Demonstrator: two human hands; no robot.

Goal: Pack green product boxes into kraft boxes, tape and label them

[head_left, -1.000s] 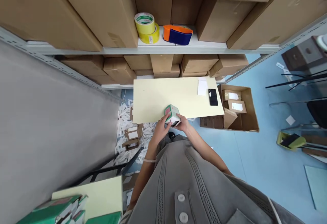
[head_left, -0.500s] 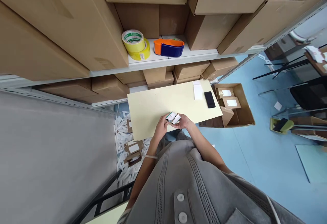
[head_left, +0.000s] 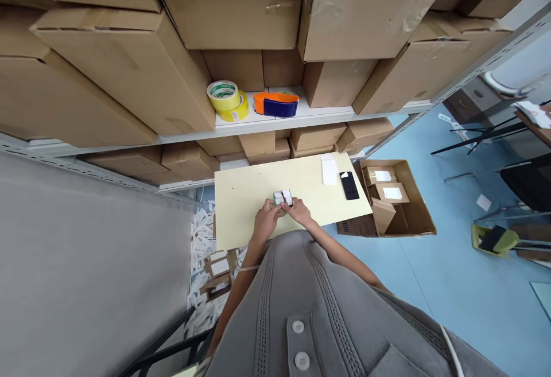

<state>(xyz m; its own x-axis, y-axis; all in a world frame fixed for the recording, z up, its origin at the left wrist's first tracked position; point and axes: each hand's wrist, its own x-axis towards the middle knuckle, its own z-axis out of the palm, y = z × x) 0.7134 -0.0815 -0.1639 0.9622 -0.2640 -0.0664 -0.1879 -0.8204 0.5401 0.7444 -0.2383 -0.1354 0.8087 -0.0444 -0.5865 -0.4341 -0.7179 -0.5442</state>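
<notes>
A small green and white box (head_left: 283, 198) rests on the pale yellow table (head_left: 245, 193) near its front edge. My left hand (head_left: 264, 221) grips the box from the left, fingers curled round it. My right hand (head_left: 299, 212) holds its right side, fingers also curled. On the table's far right lie a white paper slip (head_left: 329, 169) and a black phone (head_left: 349, 185).
Shelves of brown cartons stand behind the table, with yellow tape rolls (head_left: 227, 100) and an orange and blue tape dispenser (head_left: 275, 103). An open carton (head_left: 398, 196) with small labelled boxes sits on the blue floor at right. White paper scraps (head_left: 202, 239) litter the floor at left.
The box came down from my hands above the table edge onto the table surface, turned so a white face is up. My view tilted upward toward the shelves.
</notes>
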